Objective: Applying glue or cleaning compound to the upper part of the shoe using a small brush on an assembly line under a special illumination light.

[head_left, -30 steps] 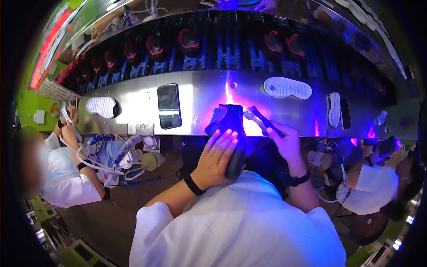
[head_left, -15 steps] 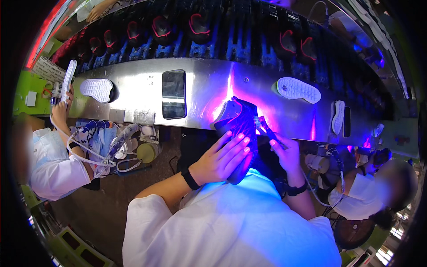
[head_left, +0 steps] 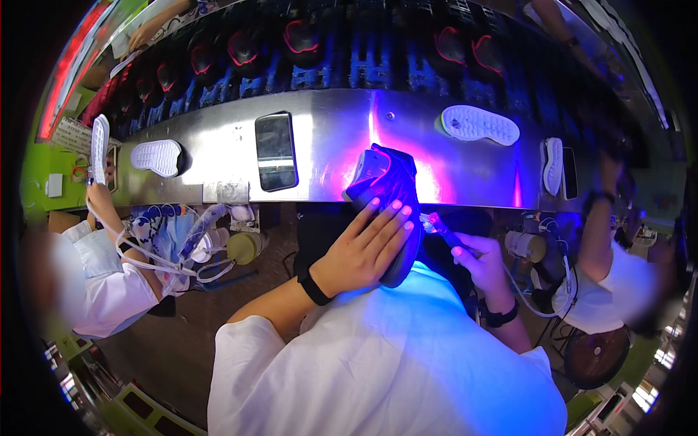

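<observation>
A dark shoe upper (head_left: 398, 182) with red trim around its opening is tilted, toe toward me, at the near edge of the metal table. My left hand (head_left: 361, 252) holds it, fingers stretched across its top and the thumb out of sight. In my right hand (head_left: 481, 263) is a dark-handled brush (head_left: 446, 232), gripped by fingers and thumb. Its light tip is close to the right side of the shoe upper, near the toe half; whether they touch, I cannot tell. Blue and pink light falls on the upper and both hands.
On the metal table (head_left: 327, 156) are a phone (head_left: 276, 151), a white sole (head_left: 156, 158) at left and another sole (head_left: 480, 125) at right. Beyond runs a dark conveyor (head_left: 378, 65) carrying several shoe uppers. Co-workers sit on both sides; the right one's arm (head_left: 598, 221) reaches forward.
My right hand and the brush have come nearer to me, down along the shoe upper's side. The right co-worker's arm now extends over the table. Shoes on the conveyor appear shifted left.
</observation>
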A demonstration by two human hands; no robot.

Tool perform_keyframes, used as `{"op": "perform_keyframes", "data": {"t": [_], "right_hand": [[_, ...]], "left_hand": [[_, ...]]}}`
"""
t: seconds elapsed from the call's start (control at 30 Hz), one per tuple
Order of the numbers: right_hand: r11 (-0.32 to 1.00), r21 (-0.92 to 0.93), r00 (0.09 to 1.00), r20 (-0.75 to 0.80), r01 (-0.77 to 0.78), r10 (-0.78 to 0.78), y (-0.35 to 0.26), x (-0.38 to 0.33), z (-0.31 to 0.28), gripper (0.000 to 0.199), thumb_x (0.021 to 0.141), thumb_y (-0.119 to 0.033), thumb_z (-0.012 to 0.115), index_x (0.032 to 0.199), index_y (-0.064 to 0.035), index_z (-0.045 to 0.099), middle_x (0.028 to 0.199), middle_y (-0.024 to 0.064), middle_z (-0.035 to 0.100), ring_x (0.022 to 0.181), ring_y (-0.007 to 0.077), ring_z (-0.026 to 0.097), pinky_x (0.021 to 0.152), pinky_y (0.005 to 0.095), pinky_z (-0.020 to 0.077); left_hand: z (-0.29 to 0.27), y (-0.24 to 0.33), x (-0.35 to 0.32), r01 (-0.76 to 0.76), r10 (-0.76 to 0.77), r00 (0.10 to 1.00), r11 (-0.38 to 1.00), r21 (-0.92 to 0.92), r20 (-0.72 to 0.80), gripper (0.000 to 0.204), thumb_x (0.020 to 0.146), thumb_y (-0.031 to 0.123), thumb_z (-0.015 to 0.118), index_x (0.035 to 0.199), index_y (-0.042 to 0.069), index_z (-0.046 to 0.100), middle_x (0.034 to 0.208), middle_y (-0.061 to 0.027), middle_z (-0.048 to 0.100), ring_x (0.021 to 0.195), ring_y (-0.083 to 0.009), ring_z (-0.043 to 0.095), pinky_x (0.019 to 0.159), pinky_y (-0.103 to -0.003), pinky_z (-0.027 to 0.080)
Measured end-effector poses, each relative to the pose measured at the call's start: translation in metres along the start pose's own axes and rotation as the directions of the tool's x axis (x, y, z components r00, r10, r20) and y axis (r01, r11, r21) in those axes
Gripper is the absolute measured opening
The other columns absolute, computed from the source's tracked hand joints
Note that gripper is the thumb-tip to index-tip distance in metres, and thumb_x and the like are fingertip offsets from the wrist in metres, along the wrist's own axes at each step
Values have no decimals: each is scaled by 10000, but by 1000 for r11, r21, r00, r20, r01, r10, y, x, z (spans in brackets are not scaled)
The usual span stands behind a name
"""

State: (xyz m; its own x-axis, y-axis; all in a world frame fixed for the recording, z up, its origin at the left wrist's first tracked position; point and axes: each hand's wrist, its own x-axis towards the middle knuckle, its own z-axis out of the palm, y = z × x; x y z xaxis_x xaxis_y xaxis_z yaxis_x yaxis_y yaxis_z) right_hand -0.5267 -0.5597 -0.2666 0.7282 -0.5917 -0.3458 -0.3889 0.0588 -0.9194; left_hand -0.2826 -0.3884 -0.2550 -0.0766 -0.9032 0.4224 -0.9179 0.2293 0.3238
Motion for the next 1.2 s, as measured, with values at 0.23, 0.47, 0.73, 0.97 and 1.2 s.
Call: {"op": "perform_keyframes", "data": {"t": [0.23, 0.47, 0.73, 0.97, 1.2], "right_hand": [[998, -44, 999, -33, 41, -42, -15, -16, -13, 294, 921, -143, 712, 1181, -7, 708, 730, -13, 633, 654, 59, 553, 608, 235, 460], [991, 137, 999, -38, -1, 6, -9, -23, -21, 288, 931, -157, 698, 1174, -3, 711, 743, -21, 619, 656, 60, 548, 621, 231, 458], [937, 344, 998, -19, -51, 62, -2, -45, -30, 347, 935, -148, 689, 1233, 29, 670, 747, 0, 629, 641, 40, 522, 578, 196, 412], [948, 318, 981, -187, 12, 50, -14, -59, -26, 348, 921, -134, 711, 1225, 30, 674, 763, 5, 638, 654, 42, 529, 588, 202, 421], [975, -202, 901, -401, 89, -166, -55, -51, -41, 294, 870, -85, 751, 1146, 9, 706, 793, 37, 656, 696, 93, 567, 641, 251, 446]], "left_hand": [[1, 21, 30, 69, -69, 998, 998, -13, 1, 623, 794, 173, 639, 1349, -75, 503, 1405, -244, 518, 1336, -372, 498, 1149, -530, 343], [5, 37, 61, 184, -185, 983, 983, -24, -18, 760, 739, 226, 748, 1365, -92, 458, 1382, -266, 531, 1322, -386, 513, 1147, -529, 343], [12, 47, 97, 253, -250, 967, 966, 52, -60, 736, 734, 219, 751, 1345, -89, 478, 1338, -267, 562, 1269, -368, 559, 1123, -522, 356], [19, 45, 127, 313, -308, 949, 946, 84, -68, 829, 642, 320, 827, 1294, -88, 517, 1242, -240, 622, 1185, -341, 612, 1116, -510, 342], [18, 31, 148, 337, -337, 941, 941, -10, -35, 856, 666, 378, 816, 1282, -125, 499, 1217, -243, 609, 1148, -336, 605, 1124, -510, 320]]}}
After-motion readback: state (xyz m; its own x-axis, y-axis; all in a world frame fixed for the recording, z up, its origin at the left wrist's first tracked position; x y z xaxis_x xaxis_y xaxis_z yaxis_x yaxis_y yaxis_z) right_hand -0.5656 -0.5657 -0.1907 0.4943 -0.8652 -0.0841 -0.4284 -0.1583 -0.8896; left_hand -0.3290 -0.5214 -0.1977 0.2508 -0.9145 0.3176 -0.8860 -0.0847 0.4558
